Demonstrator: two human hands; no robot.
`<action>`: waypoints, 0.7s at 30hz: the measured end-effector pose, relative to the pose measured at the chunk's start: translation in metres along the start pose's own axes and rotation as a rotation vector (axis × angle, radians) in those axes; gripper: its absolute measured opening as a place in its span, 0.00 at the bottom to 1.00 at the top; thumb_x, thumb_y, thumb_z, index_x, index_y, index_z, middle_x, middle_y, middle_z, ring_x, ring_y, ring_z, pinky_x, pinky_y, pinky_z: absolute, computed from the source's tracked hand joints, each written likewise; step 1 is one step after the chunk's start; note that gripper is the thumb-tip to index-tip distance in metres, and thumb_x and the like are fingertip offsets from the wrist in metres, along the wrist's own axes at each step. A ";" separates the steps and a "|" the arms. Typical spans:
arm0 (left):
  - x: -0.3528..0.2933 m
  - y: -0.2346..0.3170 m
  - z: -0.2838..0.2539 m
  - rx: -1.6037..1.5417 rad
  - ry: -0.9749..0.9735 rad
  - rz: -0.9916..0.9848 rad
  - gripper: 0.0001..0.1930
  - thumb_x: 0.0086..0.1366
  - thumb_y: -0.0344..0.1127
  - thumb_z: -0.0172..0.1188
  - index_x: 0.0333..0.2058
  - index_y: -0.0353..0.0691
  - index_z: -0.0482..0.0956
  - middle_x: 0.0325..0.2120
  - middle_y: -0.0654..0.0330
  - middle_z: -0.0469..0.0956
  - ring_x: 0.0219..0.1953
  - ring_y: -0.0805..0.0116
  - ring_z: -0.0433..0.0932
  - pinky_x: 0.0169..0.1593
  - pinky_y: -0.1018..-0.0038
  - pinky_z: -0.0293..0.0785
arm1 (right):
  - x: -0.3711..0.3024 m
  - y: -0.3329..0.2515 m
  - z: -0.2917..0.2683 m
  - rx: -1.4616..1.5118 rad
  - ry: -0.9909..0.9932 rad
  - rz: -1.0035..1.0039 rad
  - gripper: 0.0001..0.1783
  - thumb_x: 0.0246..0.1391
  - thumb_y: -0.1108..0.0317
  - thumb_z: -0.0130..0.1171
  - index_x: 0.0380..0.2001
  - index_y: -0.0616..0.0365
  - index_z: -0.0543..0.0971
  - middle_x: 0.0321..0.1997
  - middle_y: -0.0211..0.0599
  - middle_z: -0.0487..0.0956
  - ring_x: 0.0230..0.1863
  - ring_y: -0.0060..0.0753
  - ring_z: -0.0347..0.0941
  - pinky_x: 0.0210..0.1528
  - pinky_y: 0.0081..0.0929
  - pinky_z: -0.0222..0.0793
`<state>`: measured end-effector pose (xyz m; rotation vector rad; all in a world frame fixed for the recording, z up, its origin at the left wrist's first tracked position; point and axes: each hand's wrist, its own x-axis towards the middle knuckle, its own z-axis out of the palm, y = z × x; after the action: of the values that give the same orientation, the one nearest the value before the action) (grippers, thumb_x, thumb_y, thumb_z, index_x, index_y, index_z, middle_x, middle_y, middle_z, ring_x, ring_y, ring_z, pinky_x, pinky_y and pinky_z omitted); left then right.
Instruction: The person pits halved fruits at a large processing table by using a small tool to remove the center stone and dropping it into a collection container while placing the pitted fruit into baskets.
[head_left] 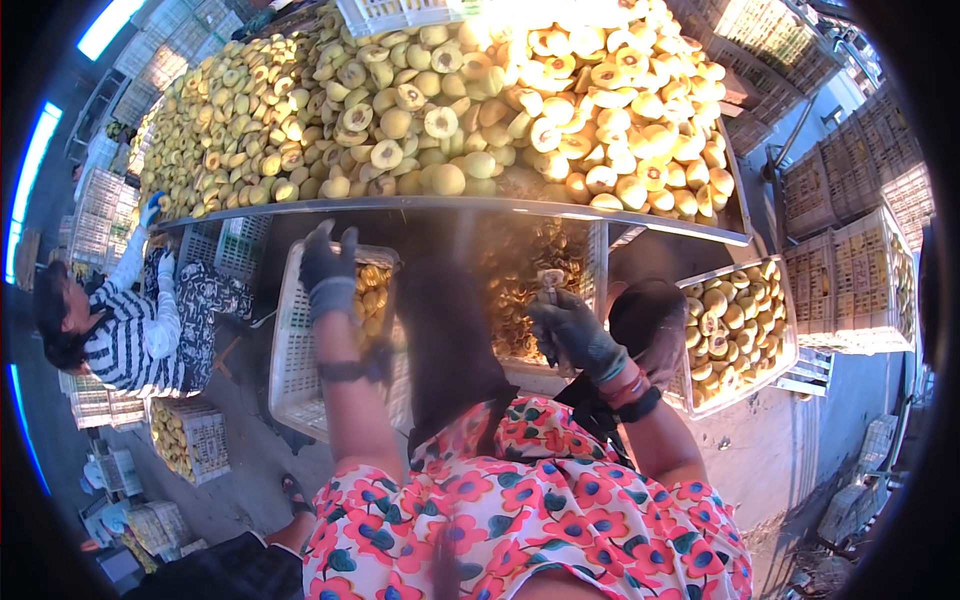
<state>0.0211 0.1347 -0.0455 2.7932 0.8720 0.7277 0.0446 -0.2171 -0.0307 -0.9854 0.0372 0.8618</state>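
My left hand [328, 262], in a dark glove, is raised near the table's front edge with fingers apart and nothing in them. Below it stands a white crate [292, 375] with yellow fruit halves [371, 300] inside. My right hand [575, 332], gloved too, is closed, and a small pale object [550, 280] sticks up at its fingertips; its kind is too small to make out. Beneath that hand, a container [598, 262] between my knees holds brown, blurred scraps [515, 290]. Ahead, halved yellow stone fruit [440, 122], some with dark pit hollows, lies heaped on a metal-edged table [450, 203].
By my right knee, a crate [745, 398] is filled with fruit halves. Stacked crates [850, 285] line the right side. At the left sits a co-worker in a striped top [140, 345], one gloved hand at the heap. Another fruit crate [208, 445] stands behind them.
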 end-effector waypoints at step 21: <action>0.006 0.142 0.078 -1.058 -0.283 0.018 0.29 0.44 0.43 0.66 0.43 0.37 0.64 0.37 0.53 0.71 0.38 0.65 0.72 0.40 0.71 0.71 | 0.035 0.046 -0.048 -0.757 -0.056 -0.744 0.01 0.55 0.74 0.49 0.30 0.56 0.68 0.18 0.26 0.68 0.14 0.14 0.61 0.14 0.14 0.57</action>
<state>0.1340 0.0224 -0.0750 1.8708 0.2570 0.5355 0.0544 -0.2194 -0.1050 -1.5309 -0.7095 0.1865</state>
